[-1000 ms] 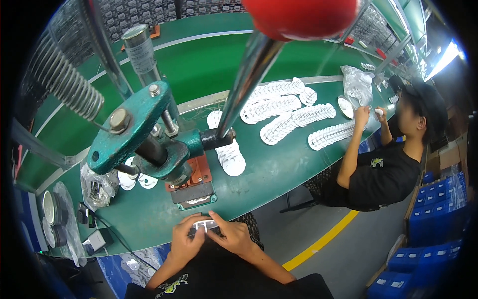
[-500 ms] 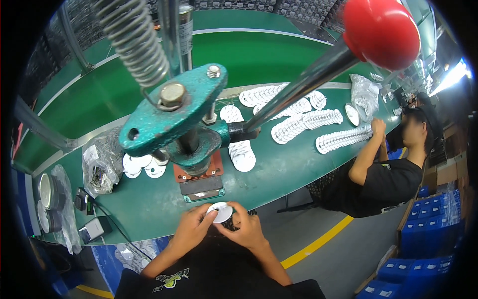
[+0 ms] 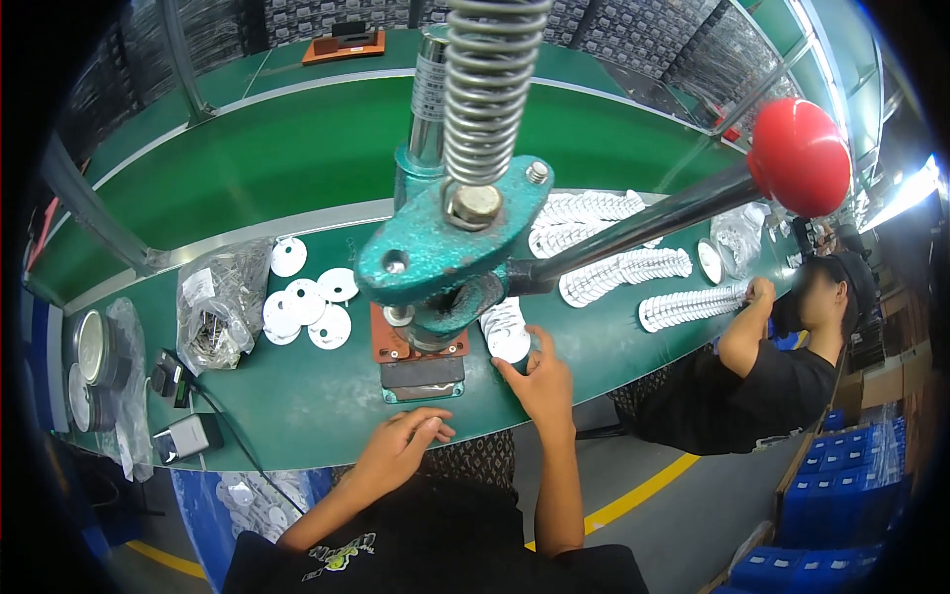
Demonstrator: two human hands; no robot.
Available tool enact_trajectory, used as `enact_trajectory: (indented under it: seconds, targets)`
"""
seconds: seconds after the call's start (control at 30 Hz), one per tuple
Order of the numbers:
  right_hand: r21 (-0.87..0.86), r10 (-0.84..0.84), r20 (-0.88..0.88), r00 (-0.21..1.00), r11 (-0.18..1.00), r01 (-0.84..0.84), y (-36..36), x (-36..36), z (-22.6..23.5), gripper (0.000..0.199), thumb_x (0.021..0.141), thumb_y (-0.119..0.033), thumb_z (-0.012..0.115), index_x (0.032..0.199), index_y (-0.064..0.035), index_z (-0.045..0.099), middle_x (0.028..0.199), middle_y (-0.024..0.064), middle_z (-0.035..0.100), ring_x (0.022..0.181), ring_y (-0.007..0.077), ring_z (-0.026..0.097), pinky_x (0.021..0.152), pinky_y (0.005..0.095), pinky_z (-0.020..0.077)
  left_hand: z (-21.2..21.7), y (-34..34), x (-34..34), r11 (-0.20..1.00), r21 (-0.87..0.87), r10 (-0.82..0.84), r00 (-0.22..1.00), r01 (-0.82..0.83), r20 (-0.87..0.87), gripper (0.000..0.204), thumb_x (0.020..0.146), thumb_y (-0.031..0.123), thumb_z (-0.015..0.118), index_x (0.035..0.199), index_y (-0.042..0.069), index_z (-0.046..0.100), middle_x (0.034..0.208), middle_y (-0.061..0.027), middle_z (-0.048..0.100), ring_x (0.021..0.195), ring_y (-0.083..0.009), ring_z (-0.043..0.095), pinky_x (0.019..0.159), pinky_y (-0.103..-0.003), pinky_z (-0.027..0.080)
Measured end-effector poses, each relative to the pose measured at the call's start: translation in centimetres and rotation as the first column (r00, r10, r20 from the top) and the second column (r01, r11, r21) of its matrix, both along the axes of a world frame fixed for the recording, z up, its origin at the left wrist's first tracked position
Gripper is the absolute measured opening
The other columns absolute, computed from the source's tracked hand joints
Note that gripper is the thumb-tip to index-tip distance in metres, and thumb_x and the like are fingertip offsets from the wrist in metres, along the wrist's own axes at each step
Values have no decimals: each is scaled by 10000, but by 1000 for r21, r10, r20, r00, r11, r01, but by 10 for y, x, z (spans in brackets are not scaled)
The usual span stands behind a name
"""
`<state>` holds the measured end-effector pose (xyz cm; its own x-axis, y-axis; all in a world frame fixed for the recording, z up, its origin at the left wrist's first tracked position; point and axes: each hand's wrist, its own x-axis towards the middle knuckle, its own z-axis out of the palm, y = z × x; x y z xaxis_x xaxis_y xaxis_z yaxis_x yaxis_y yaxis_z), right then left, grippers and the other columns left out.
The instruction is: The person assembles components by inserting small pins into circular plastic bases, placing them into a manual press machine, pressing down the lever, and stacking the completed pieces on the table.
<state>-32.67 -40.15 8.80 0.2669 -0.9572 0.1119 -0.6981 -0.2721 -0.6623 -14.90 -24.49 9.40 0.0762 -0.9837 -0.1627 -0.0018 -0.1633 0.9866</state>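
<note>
Head view looks down on a green surface with a teal hand press at its middle, a coil spring rising above it and a long lever ending in a red knob reaching to the right. The right hand is closed around a white disc just right of the press base. The left hand rests at the near edge of the surface, fingers loosely curled and holding nothing. More white discs lie left of the press beside a clear plastic bag. Far right, rows of stacked white pieces lie before another person.
</note>
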Motion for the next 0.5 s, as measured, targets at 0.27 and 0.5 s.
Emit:
enact_trajectory:
  seconds: [0.27,0.5]
  targets:
    - [-20,-7,-62,998,1000,6,3,3,-1,733,716,-278,825,1322,-36,491,509,43,382,438,149,354,459,332,300,-1,0,2,999,-41,-28,998,30,50,318,1009,236,448,1111,-17,610,910,-137,695,868,-236,675,804,-335,503]
    - [434,-450,538,713,873,224,50,-39,23,324,958,-168,567,1245,-20,553,625,-100,302,538,13,288,453,196,214,15,6,29,983,-152,-53,953,102,298,274,984,214,485,951,11,667,833,-114,690,778,-222,654,732,-336,501]
